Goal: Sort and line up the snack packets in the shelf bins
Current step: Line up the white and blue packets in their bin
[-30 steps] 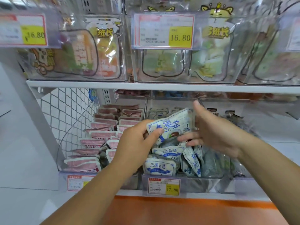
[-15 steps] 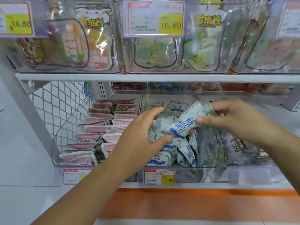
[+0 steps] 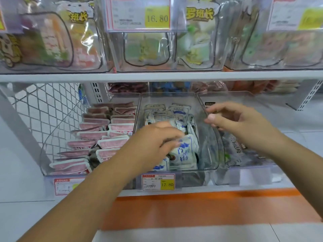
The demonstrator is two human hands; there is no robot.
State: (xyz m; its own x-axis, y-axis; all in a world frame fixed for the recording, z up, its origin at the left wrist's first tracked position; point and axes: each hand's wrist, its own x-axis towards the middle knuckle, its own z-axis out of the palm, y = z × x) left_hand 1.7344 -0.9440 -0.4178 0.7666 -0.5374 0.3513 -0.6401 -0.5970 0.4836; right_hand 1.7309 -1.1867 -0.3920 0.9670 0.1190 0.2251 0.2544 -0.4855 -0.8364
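Just 1 cam, worn on the person's head. It looks fwd and down at the shelf [image 3: 157, 76] from very close. Wide lens, so the edges bend a bit. The mid bin [image 3: 167, 98] sits near the centre of the pic, w/ a blue-white packet [image 3: 183, 152] in it. The top bins [image 3: 146, 49] fill the upper part and the orange floor strip [image 3: 192, 210] the bottom. The left hand [image 3: 152, 142] and right hand [image 3: 237, 123] reach in from the bottom corners.

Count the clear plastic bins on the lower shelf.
3: the left bin holds flat pink packets, the middle bin white-and-blue packets, the right bin grey packets. More may be hidden rightward.
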